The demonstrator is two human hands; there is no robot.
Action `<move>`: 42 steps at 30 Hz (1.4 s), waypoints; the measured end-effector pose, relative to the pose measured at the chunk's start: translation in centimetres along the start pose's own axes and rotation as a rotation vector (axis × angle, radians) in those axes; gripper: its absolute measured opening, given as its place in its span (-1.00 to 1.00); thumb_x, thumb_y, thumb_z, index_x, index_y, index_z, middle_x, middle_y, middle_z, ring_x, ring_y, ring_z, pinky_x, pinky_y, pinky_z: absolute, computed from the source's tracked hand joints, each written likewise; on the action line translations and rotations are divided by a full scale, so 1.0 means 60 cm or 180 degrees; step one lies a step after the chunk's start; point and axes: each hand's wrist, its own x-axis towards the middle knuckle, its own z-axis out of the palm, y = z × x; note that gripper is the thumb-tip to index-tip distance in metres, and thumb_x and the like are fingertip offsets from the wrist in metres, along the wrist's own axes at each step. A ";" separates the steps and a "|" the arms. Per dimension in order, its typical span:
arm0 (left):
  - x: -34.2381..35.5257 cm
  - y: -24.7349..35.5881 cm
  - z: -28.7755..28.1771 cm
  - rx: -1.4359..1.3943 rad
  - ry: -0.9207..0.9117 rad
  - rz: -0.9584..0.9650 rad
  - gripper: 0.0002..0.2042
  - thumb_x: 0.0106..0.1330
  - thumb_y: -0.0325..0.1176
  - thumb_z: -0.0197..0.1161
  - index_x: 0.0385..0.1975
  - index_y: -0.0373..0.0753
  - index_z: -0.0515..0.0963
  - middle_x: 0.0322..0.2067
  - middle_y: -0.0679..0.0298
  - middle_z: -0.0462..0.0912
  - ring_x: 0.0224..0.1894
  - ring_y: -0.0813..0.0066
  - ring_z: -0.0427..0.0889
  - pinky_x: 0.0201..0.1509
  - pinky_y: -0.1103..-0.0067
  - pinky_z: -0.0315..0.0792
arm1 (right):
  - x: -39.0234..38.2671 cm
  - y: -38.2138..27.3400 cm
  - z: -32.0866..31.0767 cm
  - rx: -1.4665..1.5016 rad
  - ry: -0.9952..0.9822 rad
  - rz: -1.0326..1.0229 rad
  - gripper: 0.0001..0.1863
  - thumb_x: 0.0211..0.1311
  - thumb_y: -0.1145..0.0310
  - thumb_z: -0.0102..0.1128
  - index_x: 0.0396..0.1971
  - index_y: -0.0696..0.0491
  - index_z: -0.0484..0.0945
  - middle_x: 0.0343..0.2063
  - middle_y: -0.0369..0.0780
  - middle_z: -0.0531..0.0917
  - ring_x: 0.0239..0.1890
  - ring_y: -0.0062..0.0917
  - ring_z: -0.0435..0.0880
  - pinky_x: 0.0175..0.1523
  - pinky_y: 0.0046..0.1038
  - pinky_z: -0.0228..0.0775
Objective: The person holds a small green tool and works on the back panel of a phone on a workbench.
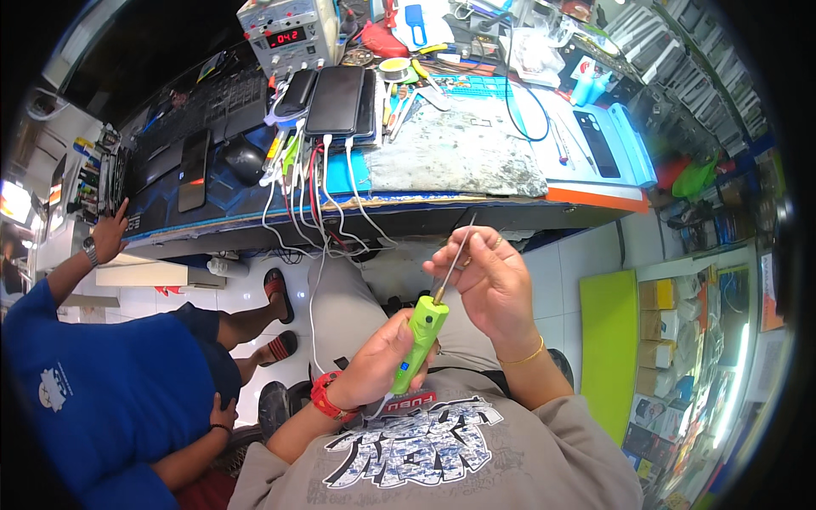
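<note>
My left grip is wrapped around a lime-green handheld electric tool, tilted in front of me on the near side of the table. My right grip half-curls at its slim metal shaft; whether it pinches, I cannot tell. A stained gray mat lies beyond.

Black mouse beside phone; power supply, red display lit

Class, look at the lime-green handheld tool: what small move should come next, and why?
Probably the right hand should ease clear of the thin metal shaft, because it is right at that shaft, while the left hand is wrapped around the lime-green handheld tool.
</note>
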 end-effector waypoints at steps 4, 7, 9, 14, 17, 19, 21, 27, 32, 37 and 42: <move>0.002 -0.019 0.006 -0.0467 0.0001 -0.0182 -0.32 0.59 0.27 -0.08 0.35 -0.27 0.27 -0.19 0.16 0.53 -0.47 0.49 0.59 -0.41 0.61 0.50 | 0.003 0.007 0.001 0.0228 0.0058 -0.0068 -0.79 0.65 0.32 -0.01 -0.03 0.12 0.55 -0.22 -0.19 0.64 -0.07 -0.39 0.70 0.28 -0.01 0.57; 0.003 -0.019 0.012 -0.0628 -0.0080 -0.0135 -0.30 0.60 0.26 -0.08 0.36 -0.31 0.27 -0.21 0.16 0.52 -0.51 0.50 0.58 -0.43 0.63 0.48 | 0.005 0.011 0.007 0.0511 0.0099 -0.0068 -0.82 0.63 0.33 0.01 -0.11 0.11 0.53 -0.28 -0.23 0.58 -0.11 -0.43 0.66 0.29 -0.01 0.57; 0.002 -0.019 0.015 -0.0654 -0.0095 -0.0189 -0.28 0.60 0.27 -0.09 0.37 -0.33 0.27 -0.23 0.17 0.51 -0.52 0.52 0.57 -0.44 0.63 0.48 | 0.004 0.013 0.016 0.0592 0.0151 -0.0184 -0.83 0.62 0.32 0.02 -0.14 0.10 0.52 -0.30 -0.24 0.57 -0.13 -0.45 0.64 0.29 -0.02 0.58; 0.006 -0.016 0.022 -0.0706 -0.0150 -0.0193 -0.26 0.59 0.30 -0.13 0.35 -0.35 0.26 -0.25 0.19 0.51 -0.53 0.54 0.57 -0.46 0.63 0.48 | 0.005 0.012 0.027 0.0921 0.0218 -0.0301 -0.82 0.61 0.32 0.04 -0.19 0.10 0.51 -0.31 -0.24 0.55 -0.14 -0.46 0.62 0.26 -0.11 0.63; 0.008 -0.013 0.025 -0.0668 -0.0134 -0.0190 -0.26 0.59 0.31 -0.15 0.34 -0.35 0.26 -0.25 0.21 0.50 -0.53 0.56 0.57 -0.46 0.63 0.48 | 0.009 0.013 0.024 0.1065 0.0223 -0.0324 -0.82 0.61 0.33 0.04 -0.19 0.12 0.52 -0.31 -0.23 0.56 -0.15 -0.45 0.62 0.24 -0.17 0.66; 0.008 -0.012 0.027 -0.0652 -0.0107 -0.0192 -0.26 0.59 0.31 -0.16 0.33 -0.35 0.25 -0.26 0.21 0.50 -0.53 0.57 0.57 -0.46 0.64 0.48 | 0.010 0.013 0.023 0.1149 0.0240 -0.0325 -0.82 0.60 0.34 0.03 -0.19 0.13 0.52 -0.31 -0.23 0.56 -0.16 -0.45 0.62 0.23 -0.20 0.67; 0.009 -0.011 0.029 -0.0607 -0.0134 -0.0164 -0.25 0.59 0.31 -0.17 0.34 -0.35 0.24 -0.26 0.21 0.50 -0.53 0.57 0.56 -0.46 0.64 0.48 | 0.012 0.012 0.018 0.1136 0.0156 -0.0303 -0.84 0.60 0.35 0.03 -0.18 0.10 0.53 -0.31 -0.24 0.55 -0.15 -0.46 0.61 0.25 -0.16 0.63; 0.012 -0.006 0.036 -0.0593 -0.0138 -0.0175 -0.24 0.59 0.31 -0.19 0.36 -0.36 0.24 -0.25 0.22 0.49 -0.53 0.59 0.56 -0.45 0.65 0.47 | 0.016 0.007 0.019 0.1356 0.0221 -0.0237 -0.85 0.58 0.36 0.03 -0.19 0.09 0.54 -0.32 -0.25 0.54 -0.17 -0.48 0.60 0.20 -0.20 0.64; 0.014 -0.009 0.037 -0.0577 -0.0115 -0.0157 -0.25 0.60 0.30 -0.20 0.37 -0.35 0.24 -0.25 0.23 0.50 -0.53 0.59 0.55 -0.45 0.65 0.47 | 0.018 0.006 0.015 0.1485 0.0219 -0.0148 -0.83 0.58 0.34 0.04 -0.22 0.09 0.54 -0.35 -0.27 0.52 -0.24 -0.52 0.55 0.13 -0.26 0.65; 0.016 -0.015 0.031 -0.0551 -0.0108 -0.0232 -0.23 0.57 0.32 -0.13 0.37 -0.35 0.24 -0.24 0.22 0.50 -0.54 0.59 0.55 -0.45 0.65 0.47 | 0.021 0.010 -0.001 0.1663 0.0039 -0.0094 -0.83 0.57 0.31 0.05 -0.23 0.08 0.52 -0.41 -0.30 0.47 -0.32 -0.56 0.51 0.09 -0.27 0.68; 0.012 -0.010 0.031 -0.0504 -0.0034 -0.0196 -0.23 0.56 0.31 -0.06 0.37 -0.35 0.25 -0.23 0.18 0.51 -0.55 0.54 0.56 -0.46 0.65 0.46 | 0.018 0.007 0.001 0.0858 -0.0096 -0.0338 -0.83 0.61 0.33 0.07 -0.08 0.12 0.56 -0.31 -0.26 0.60 -0.26 -0.54 0.65 0.02 -0.23 0.75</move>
